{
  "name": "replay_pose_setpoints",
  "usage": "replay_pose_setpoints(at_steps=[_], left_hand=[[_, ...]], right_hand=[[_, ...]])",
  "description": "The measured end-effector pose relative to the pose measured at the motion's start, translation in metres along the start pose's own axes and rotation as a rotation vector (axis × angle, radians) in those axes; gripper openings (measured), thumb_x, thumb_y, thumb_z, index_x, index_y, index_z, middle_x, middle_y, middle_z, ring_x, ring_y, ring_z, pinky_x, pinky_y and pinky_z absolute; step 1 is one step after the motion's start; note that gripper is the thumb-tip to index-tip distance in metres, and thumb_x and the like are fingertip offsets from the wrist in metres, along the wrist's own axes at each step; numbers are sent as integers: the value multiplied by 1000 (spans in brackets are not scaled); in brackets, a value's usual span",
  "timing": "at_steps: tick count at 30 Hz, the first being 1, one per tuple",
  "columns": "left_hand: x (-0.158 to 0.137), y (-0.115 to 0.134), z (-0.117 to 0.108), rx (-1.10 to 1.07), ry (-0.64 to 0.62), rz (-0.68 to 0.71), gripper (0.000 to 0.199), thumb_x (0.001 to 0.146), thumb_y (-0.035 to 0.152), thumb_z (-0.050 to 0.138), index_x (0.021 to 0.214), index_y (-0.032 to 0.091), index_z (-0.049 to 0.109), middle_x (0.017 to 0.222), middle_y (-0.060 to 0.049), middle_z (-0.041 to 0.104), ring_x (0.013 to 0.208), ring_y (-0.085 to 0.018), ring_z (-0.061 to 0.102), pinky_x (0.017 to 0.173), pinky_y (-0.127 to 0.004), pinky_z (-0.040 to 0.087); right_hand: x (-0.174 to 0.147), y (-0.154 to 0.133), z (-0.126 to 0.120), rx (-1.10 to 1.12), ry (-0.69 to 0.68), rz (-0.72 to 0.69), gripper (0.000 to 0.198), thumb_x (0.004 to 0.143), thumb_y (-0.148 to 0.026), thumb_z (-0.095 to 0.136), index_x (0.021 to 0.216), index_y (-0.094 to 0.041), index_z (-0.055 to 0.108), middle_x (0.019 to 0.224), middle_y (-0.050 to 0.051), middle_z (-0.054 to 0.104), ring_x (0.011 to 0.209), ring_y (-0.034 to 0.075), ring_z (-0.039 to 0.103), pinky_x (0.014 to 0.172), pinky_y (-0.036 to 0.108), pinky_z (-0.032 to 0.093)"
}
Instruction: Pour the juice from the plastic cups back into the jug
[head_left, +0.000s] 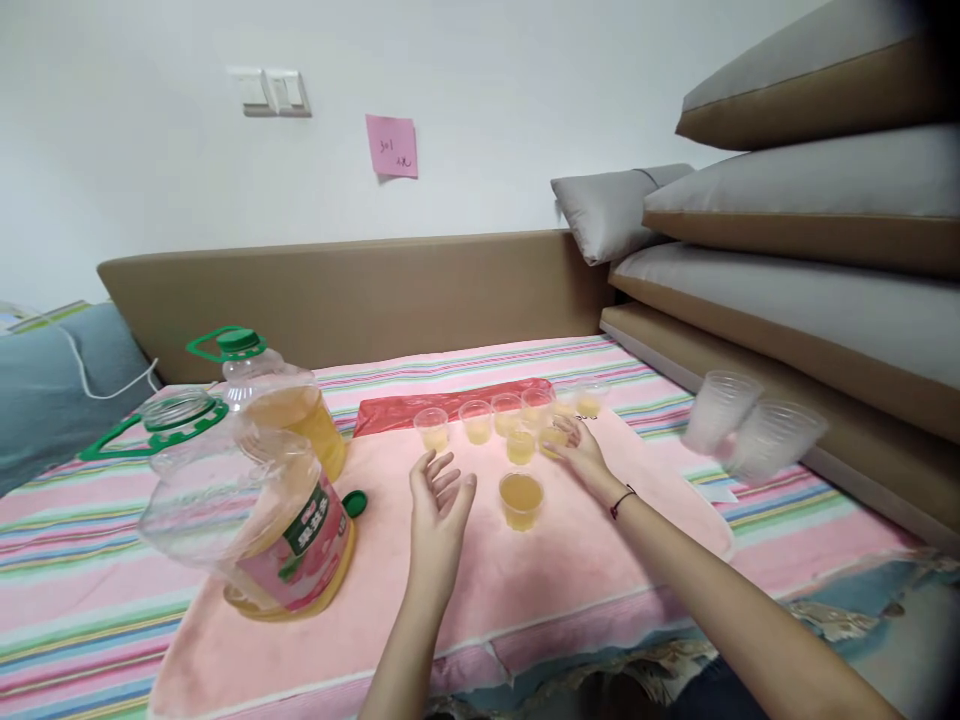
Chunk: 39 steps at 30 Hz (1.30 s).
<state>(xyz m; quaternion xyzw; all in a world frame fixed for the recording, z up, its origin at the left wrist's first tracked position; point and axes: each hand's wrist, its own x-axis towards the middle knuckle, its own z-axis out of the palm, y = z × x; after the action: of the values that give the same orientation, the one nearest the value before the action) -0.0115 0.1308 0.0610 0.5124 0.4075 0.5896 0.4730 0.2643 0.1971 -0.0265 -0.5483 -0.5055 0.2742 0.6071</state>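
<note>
My right hand has its fingers closed around a small clear plastic cup of yellow juice, at the right of a cluster of such cups. My left hand is held up, palm turned inward, its fingers apart and nothing in them. Between the hands, a larger-looking cup of juice stands nearest to me. Just behind it is a small cup. A row of part-filled cups runs behind, from the left cup to the far right cup.
On the left, an uncapped juice jug stands before a capped jug; a green cap lies beside. Two stacks of cups lean at right by piled cushions. A red plastic bag lies behind the cups on the pink mat.
</note>
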Motion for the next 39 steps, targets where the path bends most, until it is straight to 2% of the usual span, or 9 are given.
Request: replay_pose_setpoints(at_steps=[5, 10, 17, 20, 24, 32, 39], left_hand=[[-3, -3, 3, -7, 30, 16, 61, 81, 49, 73, 128, 24, 43, 135, -16, 55, 107, -22, 63, 96, -43, 52], [-5, 4, 7, -23, 27, -8, 62, 78, 50, 74, 126, 24, 44, 135, -16, 54, 104, -21, 64, 94, -43, 52], [-7, 15, 5, -34, 26, -62, 71, 70, 53, 78, 124, 23, 42, 133, -17, 54, 103, -23, 64, 93, -44, 53], [-7, 15, 4, -28, 28, -60, 71, 70, 53, 78, 124, 23, 42, 134, -17, 54, 102, -23, 64, 93, -44, 53], [-7, 14, 4, -36, 35, -56, 70, 71, 52, 78, 124, 23, 43, 132, -16, 55, 100, -22, 65, 92, -44, 53], [-7, 19, 3, -57, 28, -107, 73, 68, 52, 79, 124, 23, 41, 133, -16, 54, 100, -21, 63, 94, -43, 51], [-9, 14, 4, -53, 16, -89, 69, 71, 50, 78, 124, 24, 43, 133, -16, 55, 100, -21, 64, 93, -43, 51]], right_hand=[[2, 0, 3, 54, 68, 65, 70, 61, -48, 83, 119, -24, 52, 135, 16, 59, 130, 32, 56, 109, 53, 49], [3, -12, -4, 2, 119, 55, 72, 59, -49, 82, 118, -22, 52, 130, 17, 62, 125, 34, 59, 104, 52, 53], [10, -40, -13, -177, 107, -63, 68, 56, -46, 83, 114, -21, 60, 123, 13, 66, 119, 33, 60, 105, 53, 48], [12, -48, -13, -237, 77, -127, 63, 59, -42, 80, 116, -21, 62, 123, 12, 67, 118, 31, 61, 106, 50, 46], [15, -55, -13, -318, 44, -212, 57, 64, -39, 75, 117, -21, 63, 126, 11, 67, 119, 30, 61, 106, 48, 45], [24, -66, -12, -538, 14, -346, 48, 65, -26, 70, 113, -22, 67, 120, 10, 70, 114, 33, 61, 104, 51, 43], [28, -74, -10, -683, -38, -433, 50, 66, -18, 66, 116, -23, 68, 121, 9, 69, 112, 35, 58, 100, 51, 42]])
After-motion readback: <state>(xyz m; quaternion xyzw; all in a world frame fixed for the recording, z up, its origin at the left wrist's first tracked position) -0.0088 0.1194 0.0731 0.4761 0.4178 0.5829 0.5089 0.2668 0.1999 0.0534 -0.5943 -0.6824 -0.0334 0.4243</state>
